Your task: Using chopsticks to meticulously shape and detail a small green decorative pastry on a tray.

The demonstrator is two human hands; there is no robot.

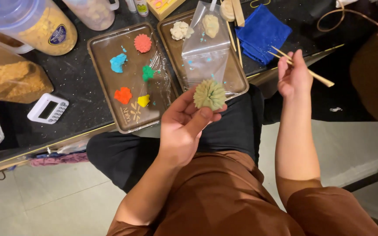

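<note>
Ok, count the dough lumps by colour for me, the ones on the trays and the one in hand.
Orange-red: 1
Blue: 1
Green: 1
Orange: 1
Yellow: 1
Cream, right tray: 2
Pale green, in left hand: 1
Total: 8

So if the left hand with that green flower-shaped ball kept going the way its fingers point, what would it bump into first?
Most likely the clear plastic bag lying on the right-hand tray, just beyond the left hand and its green ball. Depth is hard to judge, so the hand might pass above it.
</note>
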